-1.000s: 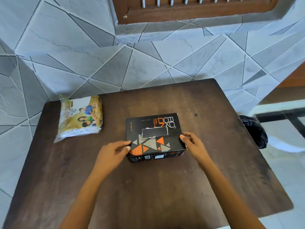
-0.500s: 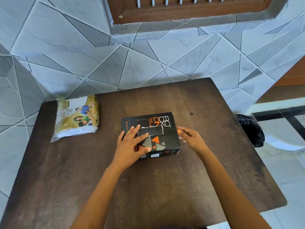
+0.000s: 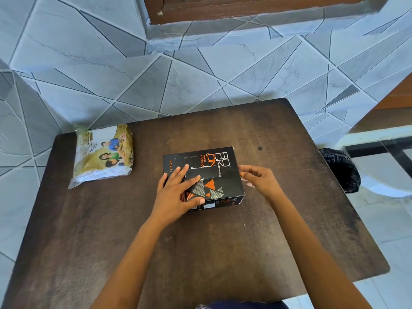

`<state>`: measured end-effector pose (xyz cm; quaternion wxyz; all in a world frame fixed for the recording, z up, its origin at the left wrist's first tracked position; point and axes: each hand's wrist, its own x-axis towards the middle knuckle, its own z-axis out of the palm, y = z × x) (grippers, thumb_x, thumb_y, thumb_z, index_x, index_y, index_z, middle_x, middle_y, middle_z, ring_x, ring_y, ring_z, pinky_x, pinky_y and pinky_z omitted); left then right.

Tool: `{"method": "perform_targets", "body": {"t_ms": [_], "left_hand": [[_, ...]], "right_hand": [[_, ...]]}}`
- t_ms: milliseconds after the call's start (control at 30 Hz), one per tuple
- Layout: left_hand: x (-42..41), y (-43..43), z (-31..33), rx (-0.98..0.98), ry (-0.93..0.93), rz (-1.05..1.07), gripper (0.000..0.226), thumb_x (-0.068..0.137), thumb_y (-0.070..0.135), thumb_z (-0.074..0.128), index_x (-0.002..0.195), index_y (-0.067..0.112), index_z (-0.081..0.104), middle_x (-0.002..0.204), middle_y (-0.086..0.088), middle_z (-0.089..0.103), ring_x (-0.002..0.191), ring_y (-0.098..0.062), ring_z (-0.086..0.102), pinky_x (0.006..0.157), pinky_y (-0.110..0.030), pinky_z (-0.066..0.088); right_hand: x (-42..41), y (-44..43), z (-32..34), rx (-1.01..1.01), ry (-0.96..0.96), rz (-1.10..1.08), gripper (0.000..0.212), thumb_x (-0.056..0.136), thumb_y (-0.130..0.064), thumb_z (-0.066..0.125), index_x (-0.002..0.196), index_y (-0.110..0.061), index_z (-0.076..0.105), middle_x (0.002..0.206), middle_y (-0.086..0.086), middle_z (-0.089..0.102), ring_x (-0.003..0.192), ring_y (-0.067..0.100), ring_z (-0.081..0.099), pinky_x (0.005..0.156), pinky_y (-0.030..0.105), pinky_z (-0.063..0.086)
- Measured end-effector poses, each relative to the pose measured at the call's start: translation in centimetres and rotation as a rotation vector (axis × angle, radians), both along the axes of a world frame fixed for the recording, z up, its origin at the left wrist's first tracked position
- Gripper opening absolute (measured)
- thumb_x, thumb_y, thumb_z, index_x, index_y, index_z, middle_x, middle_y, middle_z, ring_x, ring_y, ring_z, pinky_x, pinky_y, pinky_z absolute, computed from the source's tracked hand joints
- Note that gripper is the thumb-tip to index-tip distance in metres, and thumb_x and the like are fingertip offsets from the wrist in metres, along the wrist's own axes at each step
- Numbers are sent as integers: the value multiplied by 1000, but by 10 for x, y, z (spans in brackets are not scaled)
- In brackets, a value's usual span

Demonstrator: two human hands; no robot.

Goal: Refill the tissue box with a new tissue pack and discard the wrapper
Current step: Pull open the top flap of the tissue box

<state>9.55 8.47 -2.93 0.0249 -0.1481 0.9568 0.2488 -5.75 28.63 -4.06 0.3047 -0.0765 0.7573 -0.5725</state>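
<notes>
Your left hand (image 3: 178,195) lies flat and spread on the black cardboard tissue box with orange triangles (image 3: 206,177), likely pinning it while your right hand (image 3: 259,181), fingers loosely curled and grasping nothing, works its end flap. The sealed gold plastic tissue pack (image 3: 104,153) waits far left on the dark wooden table (image 3: 223,241), which stands against a grey tiled wall (image 3: 200,74); a black bin bag (image 3: 341,170) sits beside the table's right edge.

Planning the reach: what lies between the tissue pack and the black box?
Only bare table, per the head view, between the tissue pack and black box.
</notes>
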Motion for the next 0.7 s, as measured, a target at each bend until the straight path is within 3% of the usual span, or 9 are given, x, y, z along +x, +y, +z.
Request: {"method": "perform_targets", "body": {"t_ms": [200,367,400,467,500,600,700], "left_hand": [[-1,0,-1,-13,-4,-4,105,47,95,7,133,43,34,156,7,11,135,0,-4,115,-38,-8],[-1,0,-3,-5,8,-6,102,49,95,10,133,42,36,156,6,13,142,-8,2,116,-40,-7],[-1,-1,-3,-7,8,-6,102,49,95,10,133,42,36,156,6,13,141,-7,1,116,-40,-7],[0,-1,-4,-7,8,-4,101,50,94,10,133,43,35,156,6,12,138,-2,-2,115,-39,-8],[0,-2,-4,-5,8,-3,101,50,94,10,133,43,35,156,7,12,137,-1,-3,115,-39,-8],[-1,-2,-3,-1,-1,-5,100,50,94,12,133,43,34,156,8,11,138,-3,-2,115,-40,-9],[-1,0,-1,-5,-12,-6,96,51,91,24,133,43,34,156,8,10,138,-2,-3,115,-38,-10]], "right_hand": [[-7,-2,7,18,-49,13,20,87,-9,59,105,-12,66,98,7,67,86,13,61,72,24,43],[-15,-5,8,51,-4,39,33,84,1,59,116,-5,60,96,3,66,71,-10,63,60,6,46],[-15,-7,8,52,9,47,39,83,3,58,121,-4,56,104,4,65,82,-8,63,68,7,48],[-15,-12,10,49,37,60,56,80,5,57,134,-8,45,127,6,57,114,8,55,94,24,47],[-14,-14,13,42,48,71,63,80,6,56,138,-11,38,136,6,51,124,14,49,100,29,44],[-13,-20,19,22,93,146,71,81,10,51,142,-17,30,145,5,42,132,18,41,93,21,43],[-17,-19,19,55,147,187,66,80,11,49,139,-17,38,145,2,42,127,20,48,82,13,46]]}}
